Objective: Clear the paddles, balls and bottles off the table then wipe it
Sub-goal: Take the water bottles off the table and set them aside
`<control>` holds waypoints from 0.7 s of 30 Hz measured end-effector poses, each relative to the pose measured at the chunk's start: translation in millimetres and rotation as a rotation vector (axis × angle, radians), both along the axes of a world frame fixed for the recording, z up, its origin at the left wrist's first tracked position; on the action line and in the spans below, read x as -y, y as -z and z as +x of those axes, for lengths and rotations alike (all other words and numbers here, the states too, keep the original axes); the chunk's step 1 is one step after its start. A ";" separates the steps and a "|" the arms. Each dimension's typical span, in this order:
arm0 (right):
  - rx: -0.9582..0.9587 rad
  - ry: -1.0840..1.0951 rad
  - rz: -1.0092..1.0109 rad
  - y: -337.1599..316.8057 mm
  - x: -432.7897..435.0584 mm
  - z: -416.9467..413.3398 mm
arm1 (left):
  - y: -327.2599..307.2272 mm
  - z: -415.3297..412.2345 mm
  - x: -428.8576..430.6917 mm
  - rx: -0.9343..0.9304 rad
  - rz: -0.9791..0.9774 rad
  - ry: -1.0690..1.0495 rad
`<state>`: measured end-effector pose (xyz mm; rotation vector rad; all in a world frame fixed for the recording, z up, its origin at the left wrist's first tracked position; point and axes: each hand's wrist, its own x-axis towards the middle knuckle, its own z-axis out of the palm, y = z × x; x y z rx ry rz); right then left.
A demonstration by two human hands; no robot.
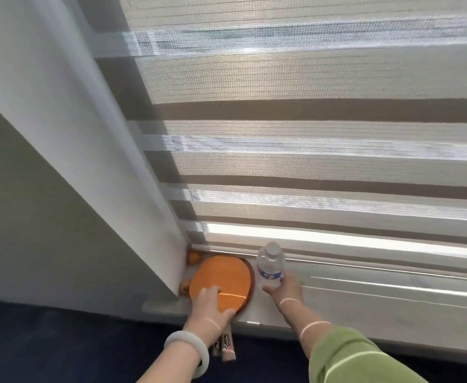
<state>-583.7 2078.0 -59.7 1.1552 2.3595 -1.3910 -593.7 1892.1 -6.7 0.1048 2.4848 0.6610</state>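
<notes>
Orange-faced paddles (224, 280) lie stacked on a white window sill (365, 286), with their handles (225, 345) sticking out over the sill's front edge. My left hand (213, 305) grips the paddles near the neck, fingers on the orange face. A clear plastic water bottle (270, 265) with a blue label stands upright just right of the paddles. My right hand (284, 287) holds it round its lower part. Two orange balls sit in the corner by the wall, one (194, 257) behind the paddles and one (184, 286) at their left.
A striped roller blind (323, 134) hangs close behind the sill. A white wall pillar (74, 134) closes the left side. Dark blue floor (60, 341) lies below the sill. The sill runs on to the right.
</notes>
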 end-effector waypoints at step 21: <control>0.246 -0.203 -0.016 -11.2 16.1 -1.2 | -10.0 11.1 7.1 0.006 0.063 -0.131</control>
